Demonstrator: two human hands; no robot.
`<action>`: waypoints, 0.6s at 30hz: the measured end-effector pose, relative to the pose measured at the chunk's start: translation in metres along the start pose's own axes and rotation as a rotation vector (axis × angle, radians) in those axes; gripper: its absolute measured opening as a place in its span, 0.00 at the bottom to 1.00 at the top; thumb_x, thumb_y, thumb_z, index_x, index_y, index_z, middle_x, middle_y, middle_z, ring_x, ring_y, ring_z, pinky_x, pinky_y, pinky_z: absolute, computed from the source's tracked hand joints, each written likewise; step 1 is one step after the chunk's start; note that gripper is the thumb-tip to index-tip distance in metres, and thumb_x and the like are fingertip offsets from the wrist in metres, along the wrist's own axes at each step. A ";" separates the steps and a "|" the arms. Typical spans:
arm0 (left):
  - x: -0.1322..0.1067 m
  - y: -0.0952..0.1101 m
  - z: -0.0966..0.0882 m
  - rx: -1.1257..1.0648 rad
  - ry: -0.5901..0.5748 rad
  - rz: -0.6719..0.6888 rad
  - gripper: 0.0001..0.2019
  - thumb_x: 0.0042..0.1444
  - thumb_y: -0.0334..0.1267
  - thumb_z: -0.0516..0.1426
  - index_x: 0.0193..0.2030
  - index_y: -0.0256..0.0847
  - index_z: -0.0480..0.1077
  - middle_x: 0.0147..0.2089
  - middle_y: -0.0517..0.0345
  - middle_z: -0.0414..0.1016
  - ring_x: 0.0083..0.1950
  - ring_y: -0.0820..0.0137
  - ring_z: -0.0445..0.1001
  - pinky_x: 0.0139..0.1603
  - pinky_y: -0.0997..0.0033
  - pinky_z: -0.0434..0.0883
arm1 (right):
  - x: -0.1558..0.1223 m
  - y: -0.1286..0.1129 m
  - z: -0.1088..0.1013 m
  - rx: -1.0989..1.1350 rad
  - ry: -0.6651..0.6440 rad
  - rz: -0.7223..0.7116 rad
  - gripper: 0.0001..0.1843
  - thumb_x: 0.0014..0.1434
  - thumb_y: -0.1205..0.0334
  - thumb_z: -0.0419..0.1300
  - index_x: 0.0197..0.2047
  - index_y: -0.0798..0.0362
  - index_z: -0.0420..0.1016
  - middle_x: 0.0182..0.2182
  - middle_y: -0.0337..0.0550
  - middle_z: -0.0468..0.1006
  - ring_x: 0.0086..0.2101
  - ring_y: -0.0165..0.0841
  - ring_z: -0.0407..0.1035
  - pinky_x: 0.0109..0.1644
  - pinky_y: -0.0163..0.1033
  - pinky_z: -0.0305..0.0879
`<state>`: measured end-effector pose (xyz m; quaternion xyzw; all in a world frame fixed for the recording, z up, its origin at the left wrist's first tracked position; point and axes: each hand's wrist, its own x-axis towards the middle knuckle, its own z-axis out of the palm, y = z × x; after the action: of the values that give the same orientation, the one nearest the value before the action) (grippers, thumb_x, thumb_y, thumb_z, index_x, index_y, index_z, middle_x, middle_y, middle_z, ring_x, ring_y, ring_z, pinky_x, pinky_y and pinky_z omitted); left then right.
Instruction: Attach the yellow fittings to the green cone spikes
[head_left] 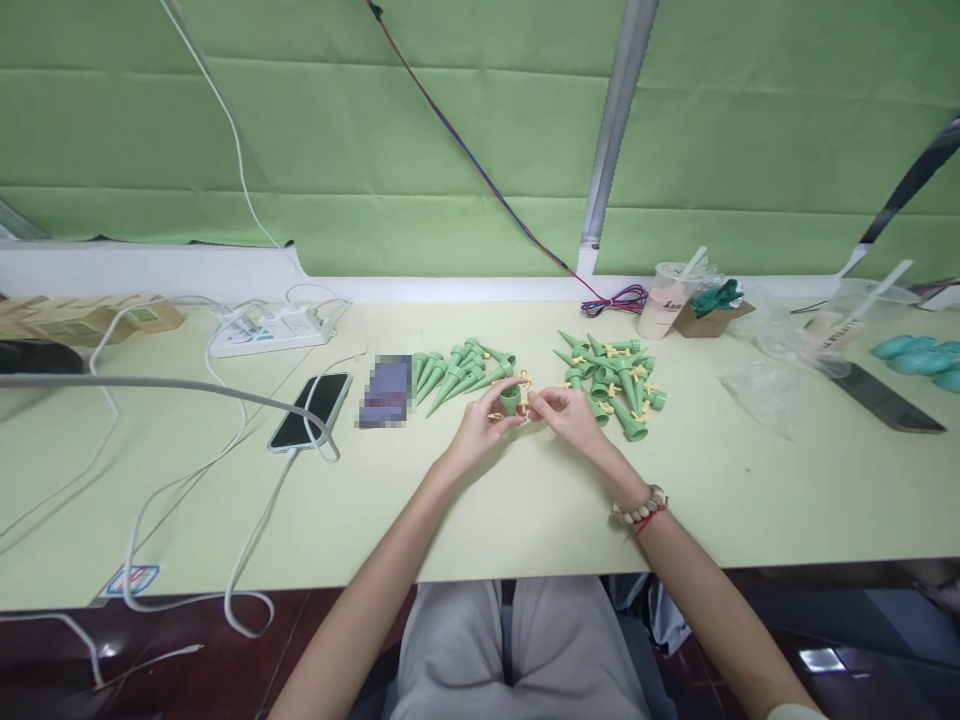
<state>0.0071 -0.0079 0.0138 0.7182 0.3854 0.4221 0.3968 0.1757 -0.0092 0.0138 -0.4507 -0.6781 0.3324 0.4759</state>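
Between the fingers of my left hand (478,428) is a green watering spike (510,400), its round cup end showing above the thumb. My right hand (574,415) pinches a small yellow valve (525,380) right beside that cup; I cannot tell whether the two parts are joined. Behind my left hand lies a row of green spikes (450,372), their points toward me and to the left. Close to my right hand a looser pile of green spikes (619,375) with yellow valves among them covers part of the table.
On the left are a phone (311,412) with a white cable, a power strip (274,332) and a blurred dark rectangle (385,392). Drink cups (661,305), a small cardboard box (709,318), plastic bags (761,395) and another phone (889,400) stand or lie on the right.
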 end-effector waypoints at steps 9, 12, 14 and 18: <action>0.003 0.007 -0.002 -0.195 -0.020 -0.089 0.34 0.47 0.35 0.63 0.62 0.41 0.60 0.35 0.55 0.75 0.34 0.68 0.76 0.37 0.68 0.73 | 0.003 -0.002 -0.006 0.168 0.017 -0.022 0.21 0.49 0.43 0.64 0.38 0.52 0.79 0.37 0.46 0.82 0.35 0.36 0.76 0.41 0.40 0.73; 0.004 0.005 -0.004 -0.173 -0.025 -0.078 0.34 0.47 0.36 0.63 0.62 0.41 0.61 0.34 0.56 0.75 0.33 0.68 0.76 0.37 0.68 0.73 | 0.005 0.001 -0.006 0.182 0.022 0.027 0.18 0.46 0.47 0.67 0.34 0.53 0.80 0.35 0.49 0.82 0.35 0.38 0.77 0.43 0.43 0.73; 0.003 0.003 -0.005 -0.093 -0.019 -0.043 0.32 0.47 0.35 0.63 0.61 0.41 0.64 0.38 0.54 0.76 0.31 0.71 0.74 0.36 0.70 0.73 | 0.004 0.003 -0.005 0.149 0.029 0.056 0.17 0.46 0.48 0.66 0.32 0.54 0.79 0.33 0.50 0.83 0.33 0.39 0.77 0.41 0.44 0.74; 0.001 0.001 -0.006 0.035 -0.008 0.007 0.28 0.48 0.34 0.61 0.59 0.43 0.66 0.55 0.50 0.73 0.28 0.78 0.68 0.34 0.72 0.72 | 0.003 0.003 -0.001 0.074 0.014 0.056 0.17 0.49 0.47 0.63 0.29 0.54 0.77 0.29 0.49 0.82 0.29 0.38 0.76 0.36 0.43 0.72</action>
<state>0.0022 -0.0059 0.0173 0.7282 0.3885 0.4138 0.3842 0.1770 -0.0056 0.0120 -0.4539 -0.6491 0.3675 0.4875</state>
